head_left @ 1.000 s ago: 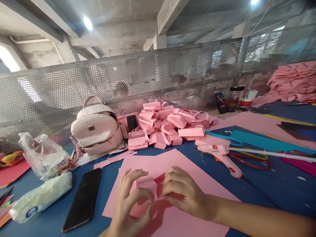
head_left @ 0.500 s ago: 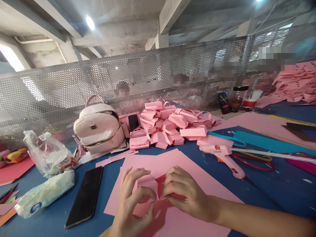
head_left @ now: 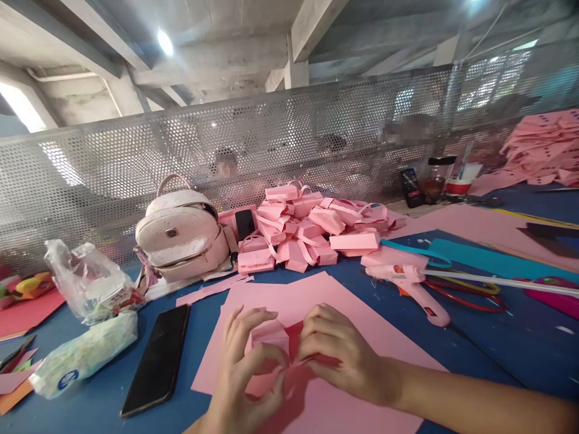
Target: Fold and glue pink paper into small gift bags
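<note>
Between my two hands is a small folded pink paper box (head_left: 270, 337), partly hidden by my fingers. My left hand (head_left: 251, 364) pinches its near edge between thumb and forefinger, the other fingers curled over its left side. On the right, my right hand (head_left: 337, 358) is closed on the box's other side, its thumb and fingertips pressed on the paper. Below both hands lies a large pink paper sheet (head_left: 362, 328). Beyond it rises a heap of folded pink paper boxes (head_left: 312, 229), some with strip handles. A pink glue gun (head_left: 414, 283) lies to the right.
Left of the sheet lie a black phone (head_left: 156, 361), a pack of tissues (head_left: 88, 355) and a clear plastic bag (head_left: 85, 283). A pale pink backpack (head_left: 181, 235) stands behind. Teal paper (head_left: 488, 262) is at the right. A perforated metal screen (head_left: 271, 138) borders the table.
Both hands stay almost still on the paper box. Behind the screen, the head of a person at the right has moved slightly.
</note>
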Demonstrator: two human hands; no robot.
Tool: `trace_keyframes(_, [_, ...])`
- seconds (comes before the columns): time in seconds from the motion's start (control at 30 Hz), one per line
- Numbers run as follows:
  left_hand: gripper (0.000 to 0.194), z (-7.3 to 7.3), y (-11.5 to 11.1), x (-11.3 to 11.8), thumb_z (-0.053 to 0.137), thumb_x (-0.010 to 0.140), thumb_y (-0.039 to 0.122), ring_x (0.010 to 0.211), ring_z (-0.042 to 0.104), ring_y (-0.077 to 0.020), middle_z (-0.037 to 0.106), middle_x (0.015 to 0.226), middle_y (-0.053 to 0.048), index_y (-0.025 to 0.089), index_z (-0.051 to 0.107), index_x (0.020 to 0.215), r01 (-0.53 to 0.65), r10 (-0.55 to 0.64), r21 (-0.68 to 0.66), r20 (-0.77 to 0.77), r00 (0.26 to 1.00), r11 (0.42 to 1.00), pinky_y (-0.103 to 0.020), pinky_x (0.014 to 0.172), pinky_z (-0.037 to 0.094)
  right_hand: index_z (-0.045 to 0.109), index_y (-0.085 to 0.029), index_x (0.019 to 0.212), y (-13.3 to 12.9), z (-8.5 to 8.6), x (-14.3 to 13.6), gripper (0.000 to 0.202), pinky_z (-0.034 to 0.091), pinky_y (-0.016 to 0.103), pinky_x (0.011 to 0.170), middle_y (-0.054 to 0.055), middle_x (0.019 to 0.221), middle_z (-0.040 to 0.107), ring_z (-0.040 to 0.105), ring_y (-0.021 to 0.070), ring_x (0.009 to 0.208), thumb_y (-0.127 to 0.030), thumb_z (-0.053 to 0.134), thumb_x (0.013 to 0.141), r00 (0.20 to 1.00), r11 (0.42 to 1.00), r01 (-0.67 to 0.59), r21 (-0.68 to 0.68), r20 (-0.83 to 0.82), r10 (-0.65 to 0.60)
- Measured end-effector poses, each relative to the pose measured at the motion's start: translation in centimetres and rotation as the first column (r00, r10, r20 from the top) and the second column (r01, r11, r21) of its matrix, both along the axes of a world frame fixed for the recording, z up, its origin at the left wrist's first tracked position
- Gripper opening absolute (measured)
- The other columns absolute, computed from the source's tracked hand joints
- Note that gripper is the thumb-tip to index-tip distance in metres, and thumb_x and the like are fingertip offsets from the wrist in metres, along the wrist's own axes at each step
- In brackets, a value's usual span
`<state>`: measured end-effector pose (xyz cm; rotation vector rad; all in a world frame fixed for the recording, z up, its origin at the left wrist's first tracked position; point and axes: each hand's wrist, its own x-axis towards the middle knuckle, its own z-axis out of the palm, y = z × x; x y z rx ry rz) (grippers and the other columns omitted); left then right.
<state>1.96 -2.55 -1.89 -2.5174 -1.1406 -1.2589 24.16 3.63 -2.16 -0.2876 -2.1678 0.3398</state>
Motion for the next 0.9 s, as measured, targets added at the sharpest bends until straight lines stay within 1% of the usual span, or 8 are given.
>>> trace_keyframes(0.13, [0.025, 0.0, 0.0, 0.0, 0.059, 0.080, 0.005, 0.131, 0.047, -0.0242, 0.052, 0.137, -0.009, 0.025, 0.060, 0.095, 0.005, -0.005, -0.014, -0.010, 1.000, 1.000, -0.049, 0.121, 0.020, 0.064, -0.021, 0.090, -0.1, 0.1, 0.0, 0.009, 0.041, 0.033, 0.076, 0.002, 0.080, 0.063, 0.051, 0.0181, 0.081, -0.018, 0.059, 0.098, 1.000, 1.000, -0.005, -0.005, 0.001, 0.005])
trace_keyframes(0.2, [0.030, -0.1, 0.1, -0.1, 0.060, 0.081, 0.007, 0.132, 0.047, -0.0246, 0.051, 0.138, -0.011, 0.023, 0.058, 0.106, -0.001, 0.001, -0.028, 0.005, 1.000, 1.000, -0.048, 0.121, 0.022, 0.064, -0.021, 0.091, -0.2, 0.3, 0.0, 0.008, 0.042, 0.033, 0.076, 0.002, 0.081, 0.063, 0.052, 0.0182, 0.082, -0.017, 0.060, 0.097, 1.000, 1.000, -0.004, -0.009, 0.001, 0.004])
trace_keyframes(0.3, [0.049, -0.5, 0.2, -0.3, 0.063, 0.083, 0.012, 0.135, 0.046, -0.0247, 0.052, 0.138, -0.014, 0.019, 0.049, 0.129, -0.005, 0.007, -0.020, 0.090, 0.996, 1.000, -0.044, 0.120, 0.027, 0.065, -0.021, 0.093, 0.0, 0.3, 0.3, 0.007, 0.042, 0.034, 0.077, 0.002, 0.082, 0.064, 0.052, 0.0187, 0.083, -0.017, 0.061, 0.097, 1.000, 1.000, 0.003, -0.023, 0.003, -0.002])
trace_keyframes(0.4, [0.060, -1.1, 0.3, -0.7, 0.067, 0.087, 0.020, 0.136, 0.047, -0.0241, 0.054, 0.138, -0.015, 0.016, 0.041, 0.140, -0.005, 0.005, 0.001, 0.187, 0.982, 1.000, -0.039, 0.118, 0.034, 0.064, -0.022, 0.095, 0.4, 0.2, 0.6, 0.007, 0.040, 0.035, 0.076, 0.003, 0.083, 0.064, 0.052, 0.0191, 0.083, -0.018, 0.059, 0.098, 1.000, 0.999, 0.021, -0.027, 0.003, -0.021])
trace_keyframes(0.47, [0.059, -1.3, 0.5, -1.1, 0.068, 0.089, 0.025, 0.133, 0.051, -0.0235, 0.058, 0.136, -0.015, 0.016, 0.042, 0.141, -0.001, 0.002, -0.009, 0.204, 0.979, 1.000, -0.037, 0.116, 0.037, 0.063, -0.022, 0.096, 0.6, 0.2, 0.9, 0.007, 0.040, 0.035, 0.075, 0.003, 0.084, 0.064, 0.053, 0.0192, 0.083, -0.019, 0.058, 0.099, 1.000, 0.999, 0.030, -0.029, 0.003, -0.030])
trace_keyframes(0.53, [0.054, -1.3, 0.7, -1.4, 0.066, 0.090, 0.026, 0.130, 0.055, -0.0232, 0.062, 0.132, -0.014, 0.017, 0.045, 0.139, 0.010, -0.007, -0.016, 0.186, 0.983, 1.000, -0.037, 0.116, 0.039, 0.063, -0.022, 0.095, 0.6, 0.3, 1.0, 0.008, 0.040, 0.035, 0.075, 0.003, 0.084, 0.064, 0.053, 0.0193, 0.083, -0.019, 0.057, 0.099, 0.999, 0.999, 0.037, -0.034, 0.007, -0.036])
trace_keyframes(0.73, [0.047, -1.4, 1.2, -2.2, 0.062, 0.091, 0.021, 0.122, 0.063, -0.0227, 0.069, 0.124, -0.012, 0.018, 0.050, 0.136, 0.080, -0.078, -0.011, 0.119, 0.990, 0.997, -0.039, 0.116, 0.040, 0.062, -0.023, 0.094, 0.6, 0.8, 1.1, 0.012, 0.042, 0.034, 0.073, 0.002, 0.080, 0.063, 0.053, 0.0189, 0.080, -0.025, 0.053, 0.102, 0.999, 0.998, 0.037, -0.046, 0.016, -0.036])
trace_keyframes(0.9, [0.045, -1.5, 1.5, -2.4, 0.062, 0.091, 0.018, 0.117, 0.066, -0.0222, 0.071, 0.120, -0.012, 0.018, 0.051, 0.135, 0.121, -0.118, -0.016, 0.111, 0.987, 0.993, -0.040, 0.115, 0.041, 0.061, -0.023, 0.093, 0.9, 0.6, 1.2, 0.014, 0.042, 0.033, 0.072, 0.002, 0.079, 0.062, 0.054, 0.0188, 0.080, -0.026, 0.052, 0.103, 0.999, 0.997, 0.030, -0.065, 0.021, -0.029])
